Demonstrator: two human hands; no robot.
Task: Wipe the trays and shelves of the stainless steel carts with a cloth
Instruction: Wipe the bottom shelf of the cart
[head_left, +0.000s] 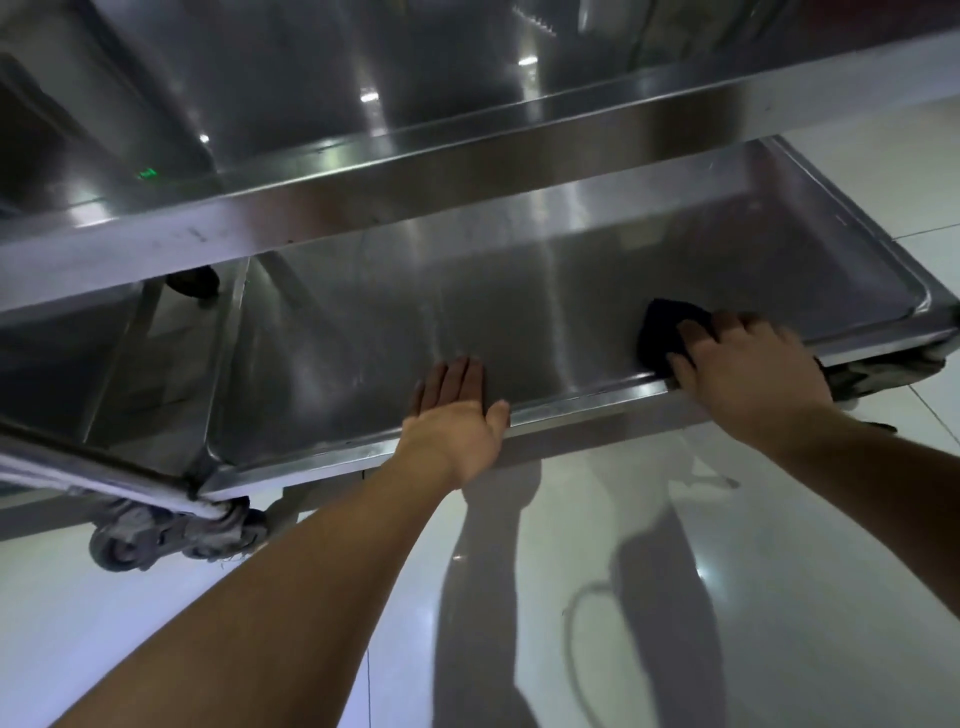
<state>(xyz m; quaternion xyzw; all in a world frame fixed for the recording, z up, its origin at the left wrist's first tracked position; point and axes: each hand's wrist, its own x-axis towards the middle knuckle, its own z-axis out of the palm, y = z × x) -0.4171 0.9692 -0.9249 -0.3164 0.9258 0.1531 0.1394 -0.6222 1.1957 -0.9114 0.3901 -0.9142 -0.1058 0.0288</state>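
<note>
A stainless steel cart fills the head view, with an upper shelf (363, 171) and a lower tray (415, 322) beneath it. My left hand (457, 410) lies flat on the lower tray's front rim, fingers straight and reaching over into the tray. My right hand (748, 374) presses a dark cloth (665, 332) against the tray's inside near its front right part, fingers spread over the cloth. Part of the cloth is hidden under my hand.
A second steel tray (104, 364) sits to the left, behind a cart post. A grey caster wheel (130, 540) stands at the lower left on the glossy white tiled floor (779, 597). The upper shelf overhangs the lower tray.
</note>
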